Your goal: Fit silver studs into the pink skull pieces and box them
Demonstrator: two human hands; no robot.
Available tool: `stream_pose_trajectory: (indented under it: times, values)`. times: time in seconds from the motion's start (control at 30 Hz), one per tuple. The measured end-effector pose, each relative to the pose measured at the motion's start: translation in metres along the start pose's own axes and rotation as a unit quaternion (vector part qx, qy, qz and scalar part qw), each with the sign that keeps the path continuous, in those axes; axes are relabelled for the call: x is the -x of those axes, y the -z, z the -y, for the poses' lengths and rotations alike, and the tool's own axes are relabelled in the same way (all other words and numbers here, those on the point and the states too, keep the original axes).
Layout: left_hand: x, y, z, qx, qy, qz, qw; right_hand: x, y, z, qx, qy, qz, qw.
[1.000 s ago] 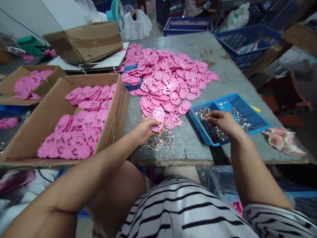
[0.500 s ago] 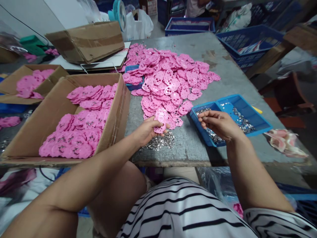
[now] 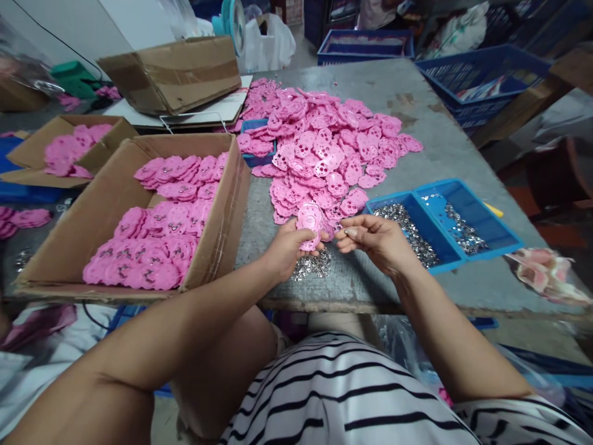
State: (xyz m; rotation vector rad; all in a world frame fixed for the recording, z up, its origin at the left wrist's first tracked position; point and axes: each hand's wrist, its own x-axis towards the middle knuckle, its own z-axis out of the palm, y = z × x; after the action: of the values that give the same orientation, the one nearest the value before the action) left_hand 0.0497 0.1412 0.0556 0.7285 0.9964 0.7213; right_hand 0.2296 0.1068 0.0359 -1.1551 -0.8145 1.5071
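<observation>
My left hand [image 3: 291, 247] grips a pink plastic plate [image 3: 309, 224] with a scalloped edge and cut-out holes, thumb on its face. Close to its right side, my right hand [image 3: 365, 238] has thumb and fingertips pinched together; a tiny shiny piece seems to show there, too small to name. Beneath the hands lies a small heap of silvery metal pieces [image 3: 311, 266]. Behind them rises a big pile of similar pink plates [image 3: 328, 145]. To the right, a blue two-part tray [image 3: 447, 262] holds more small metal pieces.
On the left, an open cardboard box [image 3: 50, 253] holds rows of pink plates with metal bits on them. A smaller carton [image 3: 118, 131] stands behind it. Blue crates [image 3: 482, 68] sit beyond the table [image 3: 445, 142]. A plastic bag [image 3: 546, 272] lies at the right edge.
My right hand has moved left from above the blue tray to beside the pink plate, fingers still pinched. My left hand keeps hold of the plate. The view has shifted slightly.
</observation>
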Motion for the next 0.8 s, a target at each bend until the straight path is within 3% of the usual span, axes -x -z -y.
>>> stream_pose_trajectory:
  times: [0.13,0.23,0.4,0.53,0.63,0.8]
  values:
    - [0.000,-0.002,0.002,-0.012,-0.017,-0.002,1.000,0.000,-0.005,0.000,0.006,0.014,0.000,1.000]
    - [0.000,-0.002,0.002,-0.013,-0.019,0.003,1.000,-0.002,0.003,0.006,0.031,0.037,-0.031,0.998]
    - [-0.001,0.001,0.000,-0.018,-0.016,-0.003,1.000,-0.006,0.044,0.022,0.134,0.091,-0.157,0.974]
    - [-0.003,0.002,-0.001,-0.026,-0.014,-0.005,1.000,-0.006,0.077,0.028,0.229,0.048,-0.246,0.940]
    - [-0.004,0.003,-0.001,-0.029,-0.012,-0.008,0.999,-0.004,0.091,0.027,0.266,0.011,-0.288,0.920]
    - [-0.004,0.003,0.000,-0.026,-0.009,-0.010,1.000,0.000,0.082,0.023,0.242,0.010,-0.254,0.936]
